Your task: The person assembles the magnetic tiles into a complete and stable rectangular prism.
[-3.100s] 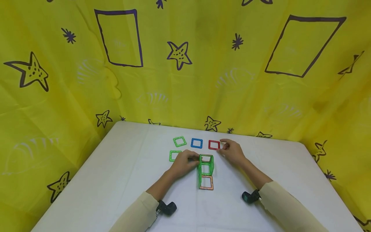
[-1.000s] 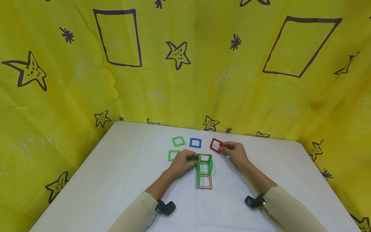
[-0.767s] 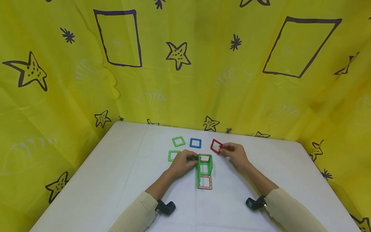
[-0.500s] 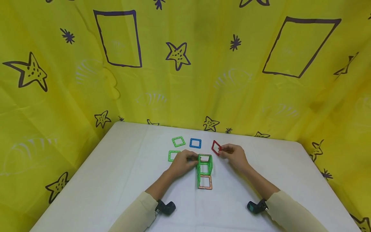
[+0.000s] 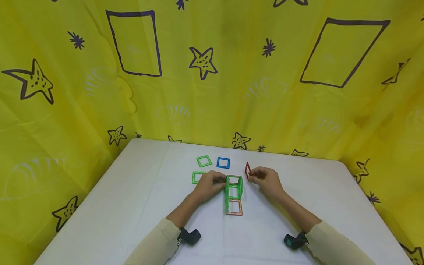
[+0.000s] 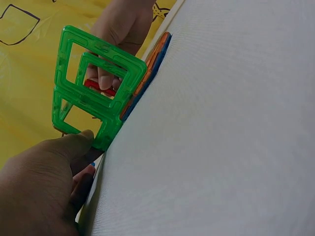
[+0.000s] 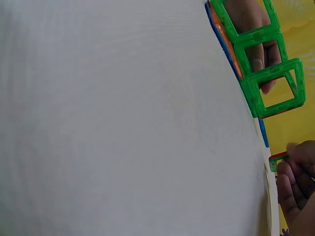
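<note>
Left hand (image 5: 209,186) pinches the green structure (image 6: 81,95) on the table (image 5: 132,206), likely steadying it, while right hand (image 5: 269,182) pinches the red square (image 5: 250,170) near-upright just right of it, probably keeping other edges free.

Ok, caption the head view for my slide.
Left hand holds a green-and-orange frame structure; right hand pinches a red frame close by.

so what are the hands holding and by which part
Left hand: green structure, by its left wall's far end. Right hand: red frame, by one edge.
</note>
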`<move>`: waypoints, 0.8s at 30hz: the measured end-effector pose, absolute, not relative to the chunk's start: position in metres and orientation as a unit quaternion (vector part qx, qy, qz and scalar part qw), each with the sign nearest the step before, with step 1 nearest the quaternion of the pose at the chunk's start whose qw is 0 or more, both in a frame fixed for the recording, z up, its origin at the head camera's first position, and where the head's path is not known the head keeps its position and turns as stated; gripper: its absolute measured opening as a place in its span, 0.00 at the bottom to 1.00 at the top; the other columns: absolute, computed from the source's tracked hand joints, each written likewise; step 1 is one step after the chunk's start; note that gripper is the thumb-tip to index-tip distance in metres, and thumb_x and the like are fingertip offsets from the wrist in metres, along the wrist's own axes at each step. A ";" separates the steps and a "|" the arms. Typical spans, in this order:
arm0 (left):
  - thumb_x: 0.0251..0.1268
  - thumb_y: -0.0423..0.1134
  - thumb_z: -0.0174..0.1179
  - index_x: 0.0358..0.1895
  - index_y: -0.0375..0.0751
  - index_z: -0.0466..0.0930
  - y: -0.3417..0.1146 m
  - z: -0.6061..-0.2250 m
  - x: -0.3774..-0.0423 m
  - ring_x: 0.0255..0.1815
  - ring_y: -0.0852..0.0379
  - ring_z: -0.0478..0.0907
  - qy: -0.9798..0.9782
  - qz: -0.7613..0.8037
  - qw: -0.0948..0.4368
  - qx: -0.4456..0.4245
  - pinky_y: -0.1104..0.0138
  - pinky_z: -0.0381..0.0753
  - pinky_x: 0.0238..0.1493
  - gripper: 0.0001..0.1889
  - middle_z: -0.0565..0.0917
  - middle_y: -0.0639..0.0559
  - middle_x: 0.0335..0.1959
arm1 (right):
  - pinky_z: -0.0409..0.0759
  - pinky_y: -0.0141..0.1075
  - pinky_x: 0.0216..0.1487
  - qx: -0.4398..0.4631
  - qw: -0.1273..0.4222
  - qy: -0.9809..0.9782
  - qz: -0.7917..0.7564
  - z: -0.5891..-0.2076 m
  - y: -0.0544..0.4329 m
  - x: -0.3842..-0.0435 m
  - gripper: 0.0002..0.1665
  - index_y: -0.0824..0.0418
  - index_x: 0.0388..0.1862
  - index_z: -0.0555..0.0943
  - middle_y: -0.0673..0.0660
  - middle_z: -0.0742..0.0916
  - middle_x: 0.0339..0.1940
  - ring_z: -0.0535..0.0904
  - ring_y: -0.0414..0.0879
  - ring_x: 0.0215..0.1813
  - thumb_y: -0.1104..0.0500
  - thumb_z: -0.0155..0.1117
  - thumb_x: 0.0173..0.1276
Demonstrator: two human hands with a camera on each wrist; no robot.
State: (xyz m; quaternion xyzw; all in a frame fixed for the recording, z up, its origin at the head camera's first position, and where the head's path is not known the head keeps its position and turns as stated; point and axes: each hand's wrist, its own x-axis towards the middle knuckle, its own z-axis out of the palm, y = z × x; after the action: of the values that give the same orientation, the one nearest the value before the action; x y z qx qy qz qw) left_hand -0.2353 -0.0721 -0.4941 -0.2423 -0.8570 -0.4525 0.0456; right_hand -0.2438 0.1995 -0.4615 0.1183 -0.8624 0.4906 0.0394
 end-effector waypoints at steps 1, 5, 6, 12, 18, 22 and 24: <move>0.69 0.34 0.71 0.54 0.37 0.89 -0.072 -0.494 -0.235 0.53 0.56 0.82 -0.857 -0.453 0.046 -0.242 0.59 0.80 0.60 0.13 0.88 0.50 0.50 | 0.79 0.30 0.37 0.117 0.039 -0.864 0.488 -0.462 0.200 -0.243 0.07 0.68 0.43 0.88 0.56 0.90 0.38 0.83 0.49 0.41 0.68 0.75 0.67; 0.70 0.34 0.70 0.55 0.37 0.88 -0.072 -0.493 -0.234 0.53 0.56 0.82 -0.857 -0.453 0.046 -0.240 0.58 0.80 0.60 0.13 0.87 0.50 0.50 | 0.79 0.31 0.36 0.112 0.036 -0.870 0.479 -0.462 0.199 -0.240 0.07 0.66 0.42 0.88 0.55 0.89 0.37 0.82 0.49 0.40 0.67 0.76 0.67; 0.70 0.34 0.70 0.55 0.38 0.88 -0.072 -0.493 -0.234 0.53 0.56 0.82 -0.857 -0.454 0.045 -0.238 0.58 0.80 0.60 0.13 0.87 0.51 0.50 | 0.79 0.31 0.36 0.112 0.036 -0.871 0.477 -0.462 0.199 -0.239 0.07 0.66 0.42 0.88 0.55 0.89 0.37 0.82 0.48 0.40 0.67 0.76 0.67; 0.71 0.34 0.70 0.55 0.37 0.88 -0.072 -0.493 -0.235 0.53 0.55 0.82 -0.860 -0.449 0.046 -0.236 0.58 0.80 0.60 0.13 0.87 0.50 0.50 | 0.78 0.32 0.33 0.115 0.040 -0.874 0.471 -0.462 0.198 -0.233 0.07 0.66 0.41 0.87 0.54 0.90 0.36 0.82 0.48 0.38 0.66 0.77 0.67; 0.71 0.34 0.70 0.55 0.37 0.88 -0.072 -0.492 -0.235 0.53 0.56 0.82 -0.860 -0.449 0.044 -0.237 0.58 0.80 0.60 0.13 0.87 0.51 0.50 | 0.79 0.32 0.35 0.115 0.038 -0.876 0.466 -0.458 0.195 -0.225 0.07 0.66 0.42 0.88 0.54 0.89 0.37 0.81 0.49 0.38 0.67 0.77 0.66; 0.70 0.34 0.70 0.55 0.37 0.88 -0.072 -0.493 -0.234 0.53 0.55 0.82 -0.860 -0.450 0.044 -0.237 0.58 0.80 0.60 0.13 0.87 0.50 0.50 | 0.79 0.32 0.35 0.114 0.033 -0.876 0.467 -0.457 0.194 -0.220 0.07 0.66 0.42 0.87 0.54 0.89 0.37 0.81 0.48 0.38 0.67 0.76 0.67; 0.70 0.34 0.70 0.55 0.37 0.88 -0.072 -0.493 -0.234 0.54 0.55 0.82 -0.861 -0.449 0.045 -0.236 0.58 0.80 0.60 0.13 0.87 0.50 0.51 | 0.79 0.32 0.34 0.111 0.028 -0.875 0.470 -0.457 0.193 -0.217 0.07 0.66 0.42 0.87 0.54 0.89 0.37 0.81 0.48 0.38 0.67 0.76 0.67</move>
State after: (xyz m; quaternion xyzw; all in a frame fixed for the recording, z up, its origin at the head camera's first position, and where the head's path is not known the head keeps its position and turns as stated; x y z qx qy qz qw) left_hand -0.2340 -0.0718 -0.4932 -0.2361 -0.8605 -0.4492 0.0446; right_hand -0.2174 0.1934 -0.4572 0.1111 -0.8752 0.4699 0.0285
